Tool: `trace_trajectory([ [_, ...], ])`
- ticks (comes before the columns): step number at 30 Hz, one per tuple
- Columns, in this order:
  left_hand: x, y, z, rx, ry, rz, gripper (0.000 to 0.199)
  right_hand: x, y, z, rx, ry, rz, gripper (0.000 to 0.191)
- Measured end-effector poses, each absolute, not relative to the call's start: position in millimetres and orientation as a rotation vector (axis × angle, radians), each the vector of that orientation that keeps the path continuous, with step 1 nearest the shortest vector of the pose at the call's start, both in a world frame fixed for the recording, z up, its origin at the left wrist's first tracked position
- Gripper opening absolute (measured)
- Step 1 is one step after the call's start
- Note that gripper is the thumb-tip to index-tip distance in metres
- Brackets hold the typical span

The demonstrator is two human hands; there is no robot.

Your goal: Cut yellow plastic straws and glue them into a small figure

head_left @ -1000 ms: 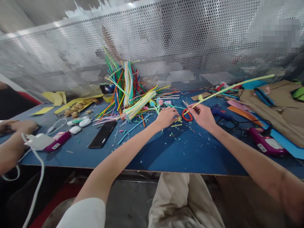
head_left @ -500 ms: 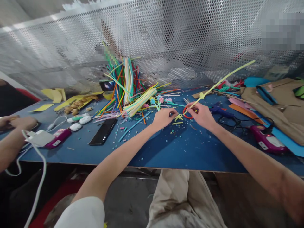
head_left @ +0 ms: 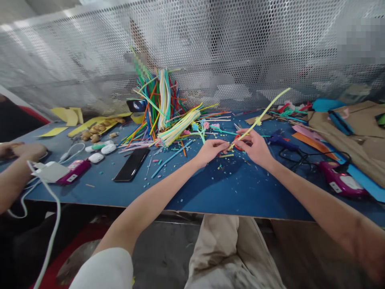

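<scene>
Blue desk (head_left: 192, 196): its front edge runs across the view below both forearms.
Purple power box (head_left: 344, 180): near the desk's right end, a black cord plugged into it.
Phone (head_left: 131, 165): lies flat, left of the left forearm, seemingly set aside to leave the middle for handwork.
Left hand (head_left: 212, 151): fingertips pinched together at the yellow stem's lower end; I cannot tell whether they grip it.
Right hand (head_left: 255, 147): grasps the yellow stem between thumb and fingers, low down, probably to steady that end.
Yellow stem (head_left: 272, 105): above the desk's middle, slanting up toward the far right corner, its long free end clear of the hands.
Scissors (head_left: 237, 127): partly hidden behind the right hand, likely kept within reach.
Pale stem bundle (head_left: 180, 128): left of centre, toward the desk's far edge.
Perforated metal screen (head_left: 240, 52): rises behind the far edge.
</scene>
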State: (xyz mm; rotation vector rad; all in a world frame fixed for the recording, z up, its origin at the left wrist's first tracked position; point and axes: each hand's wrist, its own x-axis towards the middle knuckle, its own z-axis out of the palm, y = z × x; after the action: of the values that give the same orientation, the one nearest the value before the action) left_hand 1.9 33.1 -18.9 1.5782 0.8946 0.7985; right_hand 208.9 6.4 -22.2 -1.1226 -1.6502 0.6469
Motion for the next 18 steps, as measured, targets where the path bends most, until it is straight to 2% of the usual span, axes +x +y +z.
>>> trace_trajectory([
  [5,6.1,28.7,-20.8,1.397,0.817,0.728,0.044,208.0,7.0,-22.5,-1.127,-1.618,0.646,0.029],
  [18,7.8,30.4,-25.1,1.366,0.752,0.671,0.042,209.0,10.8,-24.9,-1.131,-1.703,0.648,0.025],
])
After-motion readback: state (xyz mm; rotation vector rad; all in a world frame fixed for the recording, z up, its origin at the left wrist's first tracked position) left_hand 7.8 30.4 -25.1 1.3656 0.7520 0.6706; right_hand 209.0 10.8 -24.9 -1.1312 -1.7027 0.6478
